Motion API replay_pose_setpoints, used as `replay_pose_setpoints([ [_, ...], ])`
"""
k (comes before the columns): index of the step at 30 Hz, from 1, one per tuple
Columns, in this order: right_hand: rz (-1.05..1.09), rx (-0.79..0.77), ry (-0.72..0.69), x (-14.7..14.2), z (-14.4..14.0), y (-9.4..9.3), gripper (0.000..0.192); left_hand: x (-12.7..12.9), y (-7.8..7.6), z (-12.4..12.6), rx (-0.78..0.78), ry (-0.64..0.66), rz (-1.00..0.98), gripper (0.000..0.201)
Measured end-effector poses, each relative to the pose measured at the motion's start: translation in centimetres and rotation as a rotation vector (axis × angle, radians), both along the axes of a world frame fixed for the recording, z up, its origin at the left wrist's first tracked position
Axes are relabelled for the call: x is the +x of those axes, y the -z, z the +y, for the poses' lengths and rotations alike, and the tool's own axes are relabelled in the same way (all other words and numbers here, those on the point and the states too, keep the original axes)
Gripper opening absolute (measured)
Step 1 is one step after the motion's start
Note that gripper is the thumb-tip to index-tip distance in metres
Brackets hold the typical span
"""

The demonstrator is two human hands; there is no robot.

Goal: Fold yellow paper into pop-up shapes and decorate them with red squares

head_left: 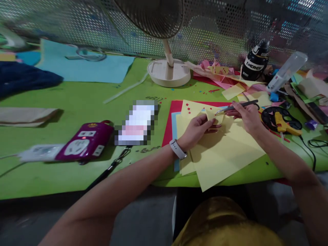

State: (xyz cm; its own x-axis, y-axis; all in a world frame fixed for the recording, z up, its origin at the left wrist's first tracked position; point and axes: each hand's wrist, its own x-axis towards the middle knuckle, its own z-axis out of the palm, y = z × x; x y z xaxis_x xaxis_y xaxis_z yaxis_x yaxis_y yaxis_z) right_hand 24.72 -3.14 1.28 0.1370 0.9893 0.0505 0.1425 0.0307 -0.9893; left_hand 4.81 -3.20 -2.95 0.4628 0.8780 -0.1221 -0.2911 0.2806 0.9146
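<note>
Left hand (197, 129) pinches small yellow paper (210, 115); right hand (248, 117), right of that paper, grips tweezers (227, 109), long axis pointing leftward, tips meeting paper; contact unclear.

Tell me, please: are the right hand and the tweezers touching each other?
Touching. The head view shows the right hand gripping the tweezers, whose tips stick out from the hand on one side and whose back end shows on the other.

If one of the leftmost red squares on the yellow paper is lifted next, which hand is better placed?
Likely the right hand: it holds tweezers, which suit tiny pieces. The left hand is nearer the red squares, but holds a small yellow piece.
</note>
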Motion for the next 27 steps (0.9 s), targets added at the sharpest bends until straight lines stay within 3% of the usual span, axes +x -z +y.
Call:
replay_pose_setpoints([
  [8,0.115,0.003,-0.010,0.0,-0.5,0.2,0.047,-0.2,0.1,0.0,0.036,-0.003,0.071,0.031],
  [17,0.040,0.038,-0.038,0.4,-0.7,0.5,0.045,-0.3,-0.1,-0.2,0.025,-0.017,0.101,0.032],
  [27,-0.025,0.153,-0.074,-0.1,-1.8,-0.5,0.044,-0.2,-0.4,-0.2,0.024,-0.042,0.116,0.037],
])
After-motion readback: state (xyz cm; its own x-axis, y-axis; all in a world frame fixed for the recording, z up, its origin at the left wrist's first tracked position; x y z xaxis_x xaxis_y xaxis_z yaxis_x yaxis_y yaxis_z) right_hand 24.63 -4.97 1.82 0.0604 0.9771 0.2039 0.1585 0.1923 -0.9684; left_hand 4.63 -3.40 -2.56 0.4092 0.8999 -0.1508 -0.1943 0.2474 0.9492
